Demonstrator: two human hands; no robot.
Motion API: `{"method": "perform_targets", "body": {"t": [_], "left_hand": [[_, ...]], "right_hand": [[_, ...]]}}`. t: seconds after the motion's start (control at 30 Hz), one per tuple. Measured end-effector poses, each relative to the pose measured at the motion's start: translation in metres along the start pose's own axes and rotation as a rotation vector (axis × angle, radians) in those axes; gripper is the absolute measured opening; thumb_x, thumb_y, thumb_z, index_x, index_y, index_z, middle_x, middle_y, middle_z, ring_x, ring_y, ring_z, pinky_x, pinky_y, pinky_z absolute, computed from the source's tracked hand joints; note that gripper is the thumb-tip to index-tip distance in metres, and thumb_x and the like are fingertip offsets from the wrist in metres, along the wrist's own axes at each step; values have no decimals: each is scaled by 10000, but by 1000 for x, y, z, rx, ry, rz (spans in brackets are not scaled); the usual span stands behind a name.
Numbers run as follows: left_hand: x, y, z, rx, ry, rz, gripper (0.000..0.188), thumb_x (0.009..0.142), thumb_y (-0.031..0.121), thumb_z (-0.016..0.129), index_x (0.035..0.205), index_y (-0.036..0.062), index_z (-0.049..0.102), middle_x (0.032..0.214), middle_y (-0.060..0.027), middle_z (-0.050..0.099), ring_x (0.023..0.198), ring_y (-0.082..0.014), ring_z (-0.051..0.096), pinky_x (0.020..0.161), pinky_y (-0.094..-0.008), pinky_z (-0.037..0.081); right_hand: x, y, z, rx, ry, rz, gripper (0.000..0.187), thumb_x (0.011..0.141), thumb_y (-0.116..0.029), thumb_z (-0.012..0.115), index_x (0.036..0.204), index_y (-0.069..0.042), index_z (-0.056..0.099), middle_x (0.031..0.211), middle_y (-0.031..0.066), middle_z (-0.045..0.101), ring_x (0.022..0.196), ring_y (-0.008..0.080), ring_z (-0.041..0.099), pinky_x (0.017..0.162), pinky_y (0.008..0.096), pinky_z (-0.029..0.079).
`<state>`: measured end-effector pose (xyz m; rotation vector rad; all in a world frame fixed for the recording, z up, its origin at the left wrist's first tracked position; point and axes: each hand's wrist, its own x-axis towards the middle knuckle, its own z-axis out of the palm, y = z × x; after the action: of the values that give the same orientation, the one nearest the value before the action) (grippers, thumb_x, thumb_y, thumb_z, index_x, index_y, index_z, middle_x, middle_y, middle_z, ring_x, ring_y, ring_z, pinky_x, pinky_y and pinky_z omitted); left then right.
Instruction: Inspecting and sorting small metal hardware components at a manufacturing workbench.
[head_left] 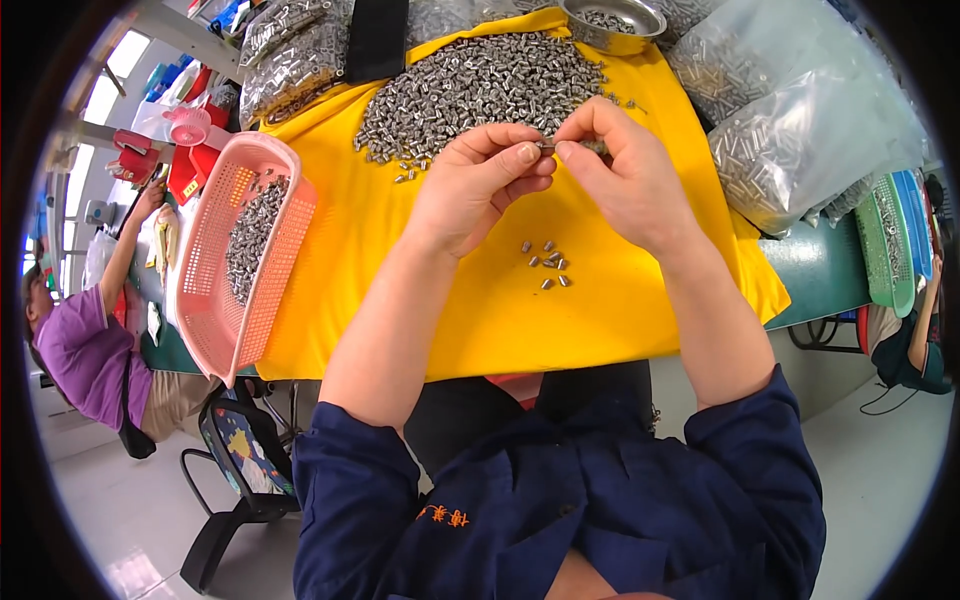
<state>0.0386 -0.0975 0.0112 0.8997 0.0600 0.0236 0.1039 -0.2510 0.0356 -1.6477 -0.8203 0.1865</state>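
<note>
Both hands meet over the middle of a yellow cloth (pixel 480 320). My left hand (pixel 478 180) is closed in a pinch on a small metal part (pixel 546 147), a short grey cylinder mostly hidden by the fingertips. Thumb and forefinger of my right hand (pixel 620 175) pinch the same spot from the other side. Just beyond the hands spreads a large pile of small metal cylinders (pixel 480 85). Several loose metal cylinders (pixel 550 262) lie on the cloth between my forearms.
A pink basket (pixel 280 250) part-filled with metal pieces stands at left. Filled plastic bags (pixel 780 150) crowd the right, beside a green basket (pixel 885 250). A metal bowl (pixel 625 35) sits at the back. People work at left (pixel 90 340) and far right (pixel 905 350).
</note>
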Motion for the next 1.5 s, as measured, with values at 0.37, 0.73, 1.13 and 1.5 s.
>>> {"method": "perform_targets", "body": {"t": [0.37, 0.73, 1.13, 1.5], "left_hand": [[2, -1, 5, 388, 132, 120, 107, 792, 1, 573, 893, -25, 599, 829, -87, 627, 766, -147, 611, 721, -240, 499], [-23, -6, 10, 1321, -268, 278, 161, 714, 79, 608, 869, 43, 632, 796, -82, 628, 729, -214, 610, 679, -288, 484], [40, -10, 14, 1918, 53, 255, 146, 739, 184, 585, 813, 68, 636, 864, -125, 610, 765, -280, 591, 688, -343, 469], [3, 3, -3, 450, 135, 64, 161, 767, -4, 603, 925, -21, 584, 825, -79, 621, 735, -143, 602, 694, -243, 489]], "right_hand": [[-2, 6, 3, -231, 15, -118, 60, 787, -83, 509, 790, -24, 499, 652, 64, 529, 579, 140, 490, 529, 297, 398], [11, 14, -21, 82, 203, 41, 117, 801, -119, 543, 850, -13, 537, 702, 18, 546, 621, 64, 466, 553, 214, 392], [10, 6, -17, 29, 191, 52, 100, 824, -115, 537, 866, -25, 533, 746, -19, 528, 685, 39, 449, 604, 181, 372], [4, 4, -10, -78, -71, 43, 83, 755, -80, 494, 801, -11, 502, 696, 66, 561, 613, 134, 508, 561, 258, 408]]}}
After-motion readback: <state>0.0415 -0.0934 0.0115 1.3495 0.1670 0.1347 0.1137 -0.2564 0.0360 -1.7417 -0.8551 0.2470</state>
